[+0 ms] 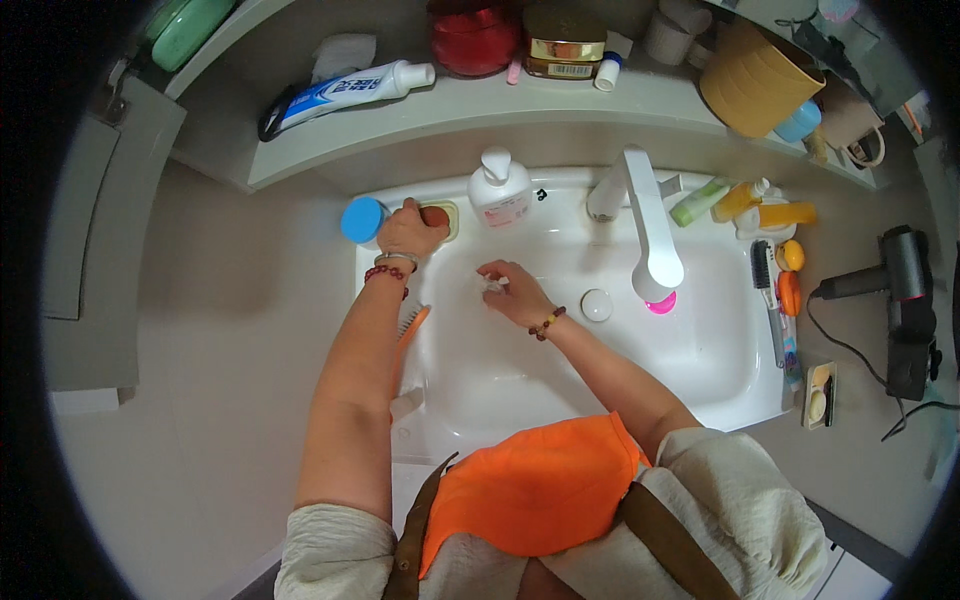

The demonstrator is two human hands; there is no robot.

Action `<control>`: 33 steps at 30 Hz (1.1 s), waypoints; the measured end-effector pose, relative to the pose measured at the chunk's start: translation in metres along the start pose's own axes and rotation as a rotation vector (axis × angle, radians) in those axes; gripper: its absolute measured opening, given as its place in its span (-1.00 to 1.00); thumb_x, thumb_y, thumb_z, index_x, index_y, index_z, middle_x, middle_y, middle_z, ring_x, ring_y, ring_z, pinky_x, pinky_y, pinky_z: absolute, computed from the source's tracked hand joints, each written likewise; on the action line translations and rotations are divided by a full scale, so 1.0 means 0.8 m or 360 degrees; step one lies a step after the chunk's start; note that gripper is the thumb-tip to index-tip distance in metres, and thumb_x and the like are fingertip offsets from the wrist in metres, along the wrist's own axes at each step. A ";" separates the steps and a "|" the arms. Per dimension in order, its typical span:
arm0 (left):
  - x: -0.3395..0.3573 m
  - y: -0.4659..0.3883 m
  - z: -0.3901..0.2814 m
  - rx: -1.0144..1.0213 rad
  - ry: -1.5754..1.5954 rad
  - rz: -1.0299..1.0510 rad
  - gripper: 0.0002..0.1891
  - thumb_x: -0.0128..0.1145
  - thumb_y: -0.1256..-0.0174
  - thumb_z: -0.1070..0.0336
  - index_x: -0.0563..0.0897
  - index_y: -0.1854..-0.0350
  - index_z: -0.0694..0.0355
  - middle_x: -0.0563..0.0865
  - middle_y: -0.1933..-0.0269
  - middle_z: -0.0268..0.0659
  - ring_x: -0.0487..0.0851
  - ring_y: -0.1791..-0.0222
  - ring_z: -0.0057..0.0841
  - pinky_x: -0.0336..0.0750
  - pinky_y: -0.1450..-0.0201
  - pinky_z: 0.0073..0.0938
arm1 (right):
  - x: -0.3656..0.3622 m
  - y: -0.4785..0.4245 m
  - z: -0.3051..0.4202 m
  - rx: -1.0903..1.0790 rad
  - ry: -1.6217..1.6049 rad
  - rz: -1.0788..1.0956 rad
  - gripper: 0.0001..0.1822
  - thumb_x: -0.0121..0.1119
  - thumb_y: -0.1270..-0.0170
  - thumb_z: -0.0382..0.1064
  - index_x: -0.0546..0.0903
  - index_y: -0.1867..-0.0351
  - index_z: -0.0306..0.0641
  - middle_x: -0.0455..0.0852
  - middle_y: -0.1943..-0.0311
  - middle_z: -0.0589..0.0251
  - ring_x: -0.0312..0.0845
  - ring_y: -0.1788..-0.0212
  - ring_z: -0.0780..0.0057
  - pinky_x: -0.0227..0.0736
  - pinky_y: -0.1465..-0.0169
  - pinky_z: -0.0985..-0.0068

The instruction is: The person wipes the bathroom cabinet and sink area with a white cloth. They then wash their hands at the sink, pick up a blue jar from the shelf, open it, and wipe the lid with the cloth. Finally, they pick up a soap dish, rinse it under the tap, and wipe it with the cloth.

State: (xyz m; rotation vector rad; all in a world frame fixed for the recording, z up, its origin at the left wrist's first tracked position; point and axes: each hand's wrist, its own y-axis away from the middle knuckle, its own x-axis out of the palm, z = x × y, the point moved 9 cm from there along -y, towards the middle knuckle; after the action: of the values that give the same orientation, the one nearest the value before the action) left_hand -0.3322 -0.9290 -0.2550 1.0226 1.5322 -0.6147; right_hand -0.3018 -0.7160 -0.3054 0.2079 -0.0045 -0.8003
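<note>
At the sink's back left corner, my left hand reaches over a pale yellow-green soap dish holding a reddish-brown piece, likely soap. The hand covers part of the dish, and its fingertips are hard to make out, so its grip cannot be told. Just left of it is a jar with a blue lid. Above the white washbasin, my right hand pinches a small crumpled whitish piece, perhaps tissue or plastic film. A white pump bottle stands on the back rim between the hands.
A white faucet overhangs the basin near a round drain plug. An orange comb lies on the left rim. Tubes and a hairbrush line the right side. Beyond hangs a hair dryer. A shelf holds toothpaste and jars.
</note>
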 end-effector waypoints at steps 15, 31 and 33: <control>-0.003 0.018 -0.032 0.0614 -0.0261 -0.0234 -0.63 0.20 -0.22 0.09 0.55 0.13 0.31 0.73 0.39 0.04 0.74 0.36 -0.09 0.62 0.32 -0.15 | 0.041 -0.084 0.049 -0.0403 0.1016 0.0013 -0.39 0.11 -0.07 -0.45 0.33 -0.23 -0.15 0.45 0.00 -0.09 0.53 0.01 -0.10 0.52 -0.04 0.10; -0.105 0.074 -0.020 0.0592 -0.0316 -0.0425 -0.82 0.20 -0.16 0.26 0.63 0.31 0.26 0.70 0.49 -0.03 0.68 0.53 -0.10 0.58 0.44 -0.14 | 0.028 -0.045 0.031 -0.0451 0.0964 -0.0163 -0.70 0.15 -0.07 -0.39 0.46 0.11 -0.23 0.53 0.13 0.05 0.56 0.11 0.03 0.51 0.06 0.17; -0.101 0.108 -0.030 0.0746 -0.0497 -0.0375 -0.86 0.16 -0.16 0.31 0.62 0.27 0.23 0.69 0.52 -0.08 0.70 0.54 -0.21 0.58 0.49 -0.24 | 0.012 -0.011 0.032 -0.0367 0.0922 -0.0180 -0.68 0.17 -0.08 -0.38 0.47 0.09 -0.23 0.52 0.12 0.04 0.57 0.13 0.02 0.52 0.06 0.16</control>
State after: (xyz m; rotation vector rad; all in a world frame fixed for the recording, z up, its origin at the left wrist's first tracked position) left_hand -0.2707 -0.8890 -0.1591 1.0341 1.2640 -1.2818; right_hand -0.3035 -0.7339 -0.2827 0.2159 0.6472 -0.8222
